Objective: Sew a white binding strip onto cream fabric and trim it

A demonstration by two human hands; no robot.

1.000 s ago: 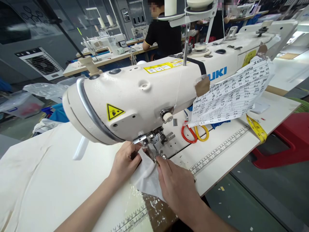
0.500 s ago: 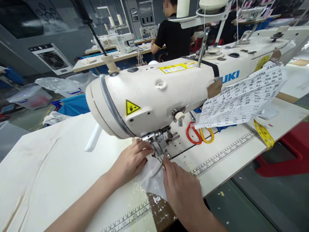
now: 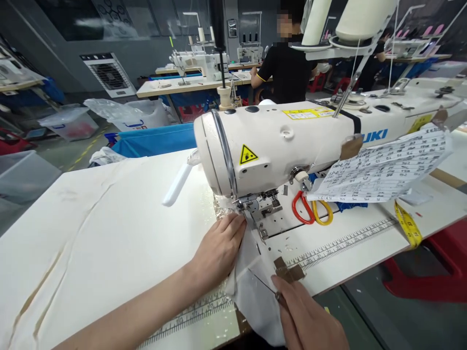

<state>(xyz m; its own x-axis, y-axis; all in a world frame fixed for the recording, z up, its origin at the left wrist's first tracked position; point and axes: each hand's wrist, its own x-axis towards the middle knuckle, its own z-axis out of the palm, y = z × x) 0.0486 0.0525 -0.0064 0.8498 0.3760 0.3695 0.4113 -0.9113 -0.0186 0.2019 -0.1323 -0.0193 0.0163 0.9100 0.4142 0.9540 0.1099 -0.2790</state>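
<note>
A white sewing machine (image 3: 266, 150) stands over the table. White fabric (image 3: 255, 287) runs from under its needle area (image 3: 251, 206) toward me and hangs over the table's front edge. My left hand (image 3: 224, 243) lies just in front of the needle area, fingers pressed together on the fabric's left edge. Lower right, my right hand (image 3: 306, 311) is closed around a thin, pointed metal tool (image 3: 263, 283), like an awl. Its tip lies over the fabric; the palm hides its handle end.
Red-and-yellow-handled scissors (image 3: 303, 208) lie right of the needle area. A handwritten sheet (image 3: 383, 165) hangs from the machine arm. A yellow tape measure (image 3: 407, 224) drapes over the table edge. A white knee-like lever (image 3: 178, 184) sticks out left. A co-worker (image 3: 292, 68) sits behind.
My right hand has drawn back from the needle area toward me, with the pointed tool now in plain sight. More fabric shows between the hands. The camera view has swung left.
</note>
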